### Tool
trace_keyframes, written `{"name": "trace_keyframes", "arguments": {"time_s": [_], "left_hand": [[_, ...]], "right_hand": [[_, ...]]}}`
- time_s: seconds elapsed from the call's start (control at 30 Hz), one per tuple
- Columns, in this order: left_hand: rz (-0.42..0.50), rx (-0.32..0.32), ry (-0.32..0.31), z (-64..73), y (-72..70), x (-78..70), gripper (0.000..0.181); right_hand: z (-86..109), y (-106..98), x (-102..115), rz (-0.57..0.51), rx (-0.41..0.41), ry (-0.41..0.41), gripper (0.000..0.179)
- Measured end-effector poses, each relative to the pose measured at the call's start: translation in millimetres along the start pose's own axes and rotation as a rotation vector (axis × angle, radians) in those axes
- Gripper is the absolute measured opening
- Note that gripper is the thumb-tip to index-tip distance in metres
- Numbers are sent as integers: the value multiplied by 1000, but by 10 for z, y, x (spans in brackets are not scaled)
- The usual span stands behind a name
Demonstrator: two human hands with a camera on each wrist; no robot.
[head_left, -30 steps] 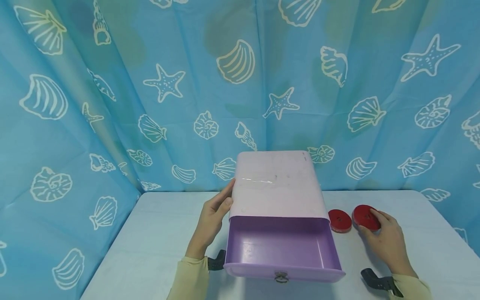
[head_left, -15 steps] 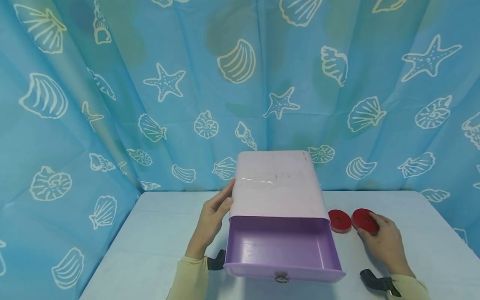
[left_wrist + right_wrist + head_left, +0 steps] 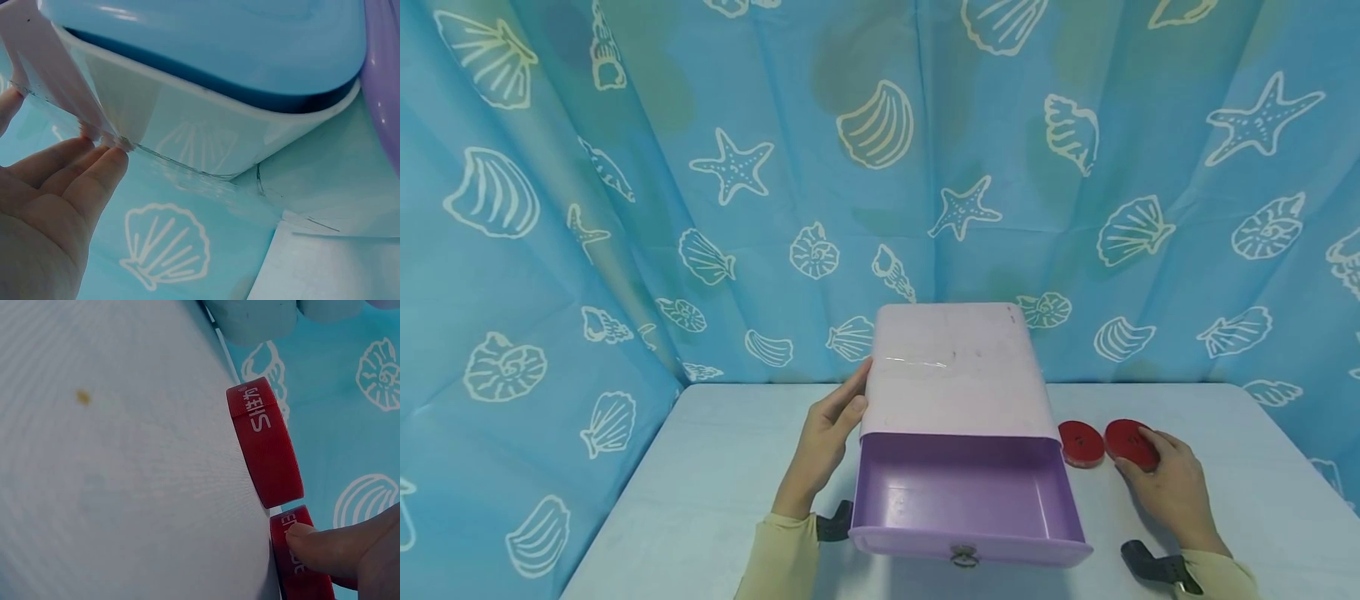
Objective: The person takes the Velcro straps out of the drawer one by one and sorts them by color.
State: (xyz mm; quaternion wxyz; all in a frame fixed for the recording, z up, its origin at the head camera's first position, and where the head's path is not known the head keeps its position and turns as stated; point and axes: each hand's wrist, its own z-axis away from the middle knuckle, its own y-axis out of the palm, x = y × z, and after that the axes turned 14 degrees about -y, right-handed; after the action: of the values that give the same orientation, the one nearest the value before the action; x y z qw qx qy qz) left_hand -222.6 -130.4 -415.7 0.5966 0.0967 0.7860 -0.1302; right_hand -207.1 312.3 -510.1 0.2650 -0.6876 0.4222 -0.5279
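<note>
A small plastic drawer cabinet with a pale pink top (image 3: 955, 367) stands mid-table, its purple drawer (image 3: 966, 492) pulled out with nothing inside. My left hand (image 3: 820, 446) rests against the cabinet's left side, fingers extended; in the left wrist view its fingertips (image 3: 115, 159) touch the side wall near a blue drawer (image 3: 237, 50). To the right of the cabinet, my right hand (image 3: 1168, 483) holds a roll of red ribbon (image 3: 1127, 443) between thumb and fingers. Another red ribbon roll (image 3: 1081, 443) lies beside it, nearer the cabinet; white lettering shows on both in the right wrist view.
A white table (image 3: 700, 483) carries everything. Behind and to the left hangs a blue curtain (image 3: 805, 200) printed with shells and starfish. A metal pull (image 3: 964, 556) sits on the purple drawer's front. Black straps (image 3: 1150, 562) circle both wrists.
My right hand and its ribbon roll have shifted slightly toward me, then stayed nearly still. The left hand, cabinet and other roll keep their places.
</note>
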Motion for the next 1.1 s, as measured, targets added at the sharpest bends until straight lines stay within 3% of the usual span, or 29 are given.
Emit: {"name": "trace_keyframes", "arguments": {"time_s": [0.67,1.1], "left_hand": [[10,-3,-5,2,4,-7,47],[2,-4,-2,-3,-8,2,48]], "right_hand": [[-21,-20,-42,3,16,-10,70],[-14,-206,171,1,-81,-89,63]]}}
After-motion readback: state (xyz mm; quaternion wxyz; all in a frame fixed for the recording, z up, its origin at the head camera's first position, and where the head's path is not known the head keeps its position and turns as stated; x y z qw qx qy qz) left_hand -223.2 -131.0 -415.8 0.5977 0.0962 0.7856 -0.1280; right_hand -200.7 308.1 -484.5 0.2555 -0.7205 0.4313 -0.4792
